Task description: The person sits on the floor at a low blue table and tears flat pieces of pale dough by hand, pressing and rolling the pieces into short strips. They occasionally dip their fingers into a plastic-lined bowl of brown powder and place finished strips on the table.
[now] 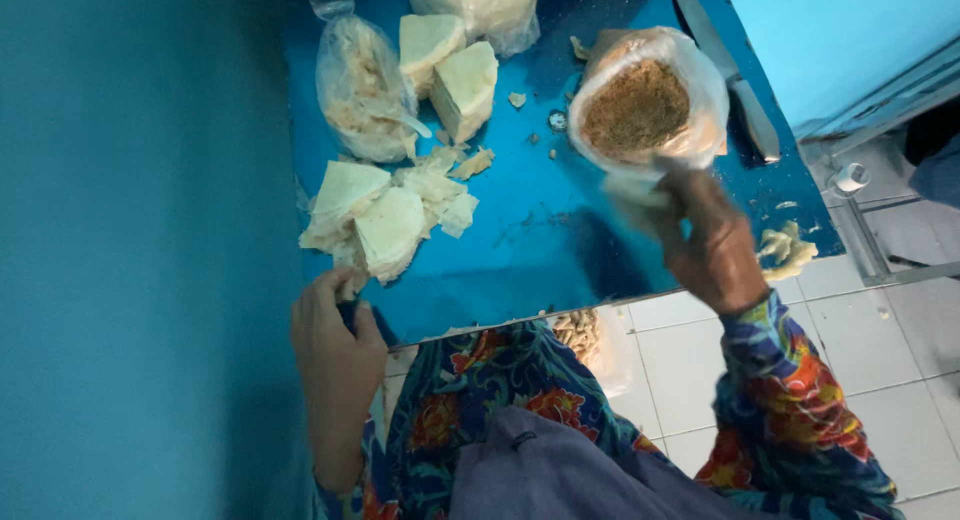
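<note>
A clear plastic bag of brown crumbly filling (pixel 640 105) is being held at its near edge by the right hand (pixel 712 248), whose fingers are being pinched on a pale scrap of the bag's rim; the hand is blurred, so the exact grip cannot be told more closely. The bag is being rested on the blue counter (pixel 545 245), toward its right side. A long knife (pixel 728 72) is being left flat just beside the bag, further right. The left hand (pixel 335 352) is being kept at the counter's near edge, its fingers being curled together on something dark, just beside a pile of pale folded wedges (pixel 375 218). Two thicker pale wedges (pixel 450 70) are being propped further back, touching a clear bag of pale shreds (pixel 358 92). A small pale heap (pixel 787 250) is being left at the counter's right corner. White floor tiles (pixel 880 380) are being shown below.
</note>
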`<act>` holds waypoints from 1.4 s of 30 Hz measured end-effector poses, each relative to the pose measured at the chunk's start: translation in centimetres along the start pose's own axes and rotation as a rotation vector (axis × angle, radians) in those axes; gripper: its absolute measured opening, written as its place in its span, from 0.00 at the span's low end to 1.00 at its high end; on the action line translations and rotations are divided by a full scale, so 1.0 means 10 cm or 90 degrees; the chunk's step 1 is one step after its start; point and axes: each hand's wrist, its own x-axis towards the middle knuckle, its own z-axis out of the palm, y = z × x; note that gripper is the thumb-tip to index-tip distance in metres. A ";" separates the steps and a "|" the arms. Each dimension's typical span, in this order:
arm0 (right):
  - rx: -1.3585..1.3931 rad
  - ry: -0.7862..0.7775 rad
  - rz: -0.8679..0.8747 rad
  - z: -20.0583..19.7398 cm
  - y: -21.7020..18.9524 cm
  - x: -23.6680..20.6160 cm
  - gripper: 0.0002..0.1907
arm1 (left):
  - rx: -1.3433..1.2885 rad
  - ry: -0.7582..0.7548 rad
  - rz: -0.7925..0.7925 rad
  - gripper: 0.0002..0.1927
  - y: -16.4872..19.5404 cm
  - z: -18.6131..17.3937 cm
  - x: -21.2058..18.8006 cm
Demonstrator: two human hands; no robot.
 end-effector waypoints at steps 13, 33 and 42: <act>0.432 -0.061 0.081 0.56 -0.73 -0.09 0.35 | -1.084 -0.036 -0.167 0.44 1.03 1.17 0.01; 0.655 -0.058 0.188 0.58 -0.78 0.08 0.41 | -1.093 -0.090 -0.347 0.12 0.72 1.45 -0.11; 0.297 -0.037 0.054 0.62 -1.08 -0.19 0.36 | -1.007 0.016 -0.360 0.12 0.83 1.35 -0.14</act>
